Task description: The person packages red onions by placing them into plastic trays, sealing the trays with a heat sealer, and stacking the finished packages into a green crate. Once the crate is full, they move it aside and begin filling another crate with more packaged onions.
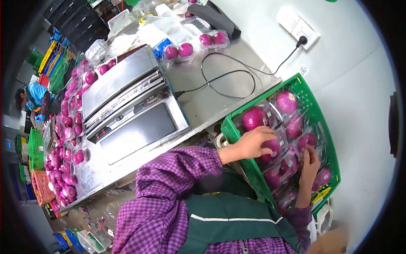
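Note:
A green plastic crate [312, 99] at the right holds several clear-wrapped packs of purple onions [255, 117]. My left hand [253, 142] lies on top of a pack near the crate's left wall, fingers curled over an onion [272, 148]. My right hand [310, 163] presses on packs lower in the crate, fingers bent around a pack's edge. Both arms wear purple checked sleeves [169, 178]. Which pack each hand actually grips is hard to tell.
A steel wrapping machine [131, 110] sits on the metal table [211, 97], its black cable [230, 74] running to a wall socket [301, 40]. Wrapped onion packs [178, 51] lie behind it and many onions [67, 139] line the left. Another person [31, 99] crouches far left.

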Motion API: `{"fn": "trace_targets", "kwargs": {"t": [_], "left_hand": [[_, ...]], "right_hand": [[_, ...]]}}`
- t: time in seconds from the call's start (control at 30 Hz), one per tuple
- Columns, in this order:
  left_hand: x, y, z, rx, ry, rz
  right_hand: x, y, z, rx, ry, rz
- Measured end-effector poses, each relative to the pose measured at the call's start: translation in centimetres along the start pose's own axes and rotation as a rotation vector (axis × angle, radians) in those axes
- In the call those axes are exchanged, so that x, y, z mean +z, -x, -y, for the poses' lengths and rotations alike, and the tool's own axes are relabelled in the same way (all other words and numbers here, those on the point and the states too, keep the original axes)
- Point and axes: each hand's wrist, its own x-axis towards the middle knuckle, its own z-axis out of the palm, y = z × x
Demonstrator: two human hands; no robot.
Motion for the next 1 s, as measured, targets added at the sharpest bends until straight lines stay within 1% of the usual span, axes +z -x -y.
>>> {"fn": "trace_targets", "kwargs": {"t": [0.03,0.07,0.13,0.17,0.2,0.23,0.27,0.4,0.47,0.5,0.53,0.57,0.6,0.63,0.67,0.73,0.77,0.8,0.83,0.87,0.93,0.97,1.0], "left_hand": [[-0.5,-0.2,0.2,0.047,0.101,-0.07],[-1.8,-0.6,0.6,0.053,0.1,-0.071],[-5.5,-1.4,1.2,-0.003,0.273,-0.187],[-7.8,-1.8,1.3,-0.194,0.44,-0.213],[-10.4,-2.3,1.9,-0.193,0.273,-0.288],[-13.2,-2.5,2.9,-0.185,0.178,-0.338],[-15.6,-2.7,4.3,-0.23,0.175,-0.358],[-26.5,-3.3,8.3,-0.366,-0.108,-0.33],[-31.6,-3.4,11.9,-0.432,-0.146,-0.317],[-33.9,-3.5,14.0,-0.497,-0.125,-0.297],[-36.0,-3.4,16.3,-0.522,-0.13,-0.332],[-38.2,-3.8,18.2,-0.577,-0.155,-0.323],[-40.0,-4.1,20.0,-0.613,-0.144,-0.322],[-41.9,-4.4,21.9,-0.641,-0.296,-0.295],[-43.6,-4.6,24.2,-0.654,-0.345,-0.281],[-46.2,-6.2,27.8,-0.768,-0.441,-0.195],[-46.9,-6.7,29.8,-0.759,-0.451,-0.206],[-47.3,-7.0,32.0,-0.75,-0.459,-0.216],[-47.6,-7.5,34.1,-0.753,-0.502,-0.167],[-47.6,-8.0,35.3,-0.781,-0.54,-0.084],[-47.1,-8.5,37.2,-0.697,-0.584,0.091],[-46.9,-9.4,37.4,-0.701,-0.537,0.288],[-46.6,-9.4,38.5,-0.683,-0.479,0.388]], "right_hand": [[1.5,-1.4,2.0,-0.01,-0.069,0.082],[3.3,-2.9,4.0,-0.016,-0.135,0.164],[7.5,-6.3,7.2,-0.078,-0.18,0.303],[10.0,-7.7,9.0,-0.083,-0.207,0.365],[12.5,-9.3,10.6,-0.087,-0.233,0.432],[15.2,-10.9,11.9,-0.078,-0.248,0.511],[18.0,-12.9,12.6,-0.07,-0.262,0.59],[29.7,-21.1,13.0,0.229,-0.404,0.779],[35.8,-25.3,11.4,0.368,-0.471,0.769],[38.3,-26.9,10.6,0.378,-0.468,0.767],[40.7,-28.3,9.9,0.41,-0.452,0.699],[42.8,-29.4,9.1,0.443,-0.437,0.627],[44.8,-30.7,8.2,0.453,-0.437,0.622],[46.6,-31.8,7.3,0.487,-0.437,0.546],[48.0,-32.7,6.6,0.522,-0.434,0.468],[50.5,-33.6,6.1,0.529,-0.46,0.411],[51.7,-33.7,5.9,0.525,-0.487,0.371],[52.6,-33.4,6.1,0.45,-0.541,0.32],[53.7,-33.0,6.3,0.374,-0.588,0.272],[55.1,-32.9,5.8,0.385,-0.67,0.158],[56.4,-32.0,7.2,0.445,-0.922,0.091],[57.4,-32.5,6.2,0.426,-0.994,0.125],[57.2,-31.6,8.1,0.366,-0.941,0.076]]}}
